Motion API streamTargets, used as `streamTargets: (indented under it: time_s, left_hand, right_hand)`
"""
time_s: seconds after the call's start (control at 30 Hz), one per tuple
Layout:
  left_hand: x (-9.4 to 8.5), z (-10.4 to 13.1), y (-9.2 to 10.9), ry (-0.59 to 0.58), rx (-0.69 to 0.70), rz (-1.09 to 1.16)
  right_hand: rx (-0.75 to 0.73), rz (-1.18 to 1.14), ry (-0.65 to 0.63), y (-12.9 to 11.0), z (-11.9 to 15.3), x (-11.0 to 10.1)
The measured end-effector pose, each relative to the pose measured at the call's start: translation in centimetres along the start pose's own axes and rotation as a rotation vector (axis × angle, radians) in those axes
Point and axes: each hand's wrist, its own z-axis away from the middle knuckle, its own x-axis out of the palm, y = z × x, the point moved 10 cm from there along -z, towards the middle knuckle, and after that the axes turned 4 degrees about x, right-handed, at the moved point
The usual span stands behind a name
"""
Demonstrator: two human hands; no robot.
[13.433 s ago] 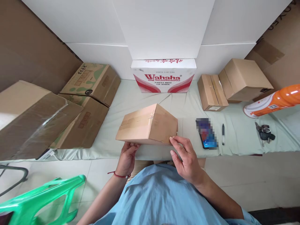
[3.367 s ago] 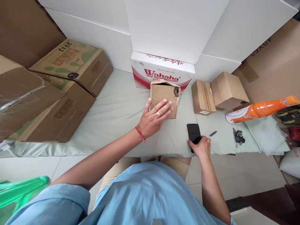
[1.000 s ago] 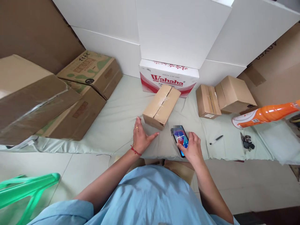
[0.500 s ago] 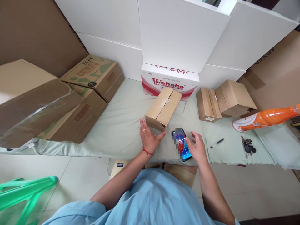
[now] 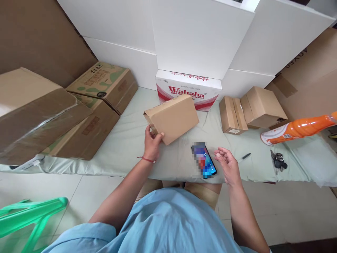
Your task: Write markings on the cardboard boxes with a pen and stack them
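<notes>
A small brown cardboard box is tipped up on its side in front of the red and white Wahaha carton. My left hand grips its lower left corner, thumb on the broad face and fingers at the end. On the cloth to the right lies a phone with a lit screen, partly pixelated. My right hand hovers just right of the phone, fingers curled with the thumb close to them; whether something small is between them cannot be made out. A pen lies beside that hand.
Large cartons are stacked at the left. Two small boxes stand at the right, near an orange bottle and keys. A green stool is on the floor at lower left.
My left hand has taken hold of the small box, which has turned onto its side and shifted left. My right hand has moved off the phone to the right, its fingers drawn closer together.
</notes>
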Motion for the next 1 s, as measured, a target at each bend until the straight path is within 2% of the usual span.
streamTargets:
  time_s: [0.1,0.17,0.3,0.37,0.43,0.6,0.7,0.8,0.9,1.0]
  left_hand:
    - [-1.5,1.0,1.6,-0.107,-0.087,0.088]
    - [-1.4,2.3,2.3,-0.245,-0.176,0.16]
    - [-0.2,4.5,2.9,-0.52,-0.353,0.193]
    - [0.7,4.8,3.7,-0.625,-0.348,0.146]
    - [2.0,4.7,4.6,-0.713,-0.33,0.113]
    - [5.0,4.8,6.8,-0.868,-0.305,-0.001]
    - [6.4,4.6,8.1,-0.882,-0.244,-0.075]
    - [7.8,4.7,8.6,-0.897,-0.242,-0.088]
    - [8.8,4.8,8.7,-0.879,-0.252,-0.066]
    - [8.9,5.0,8.3,-0.785,-0.292,0.093]
  right_hand:
    - [-0.011,-0.209,-0.115,-1.7,0.5,1.0]
    - [-0.004,-0.288,-0.223,-2.5,1.0,2.2]
    - [0.066,-0.31,-0.505,-2.8,2.8,5.1]
    - [0.109,-0.299,-0.622,-2.6,4.1,6.0]
    - [0.147,-0.287,-0.656,-2.0,5.4,6.1]
    - [0.221,-0.329,-0.642,-0.5,8.9,6.0]
    - [0.236,-0.44,-0.52,0.1,9.8,5.3]
    - [0.246,-0.514,-0.406,0.3,10.1,4.4]
    - [0.291,-0.555,-0.291,0.7,9.9,2.8]
    - [0.379,-0.646,-0.164,1.2,9.1,0.4]
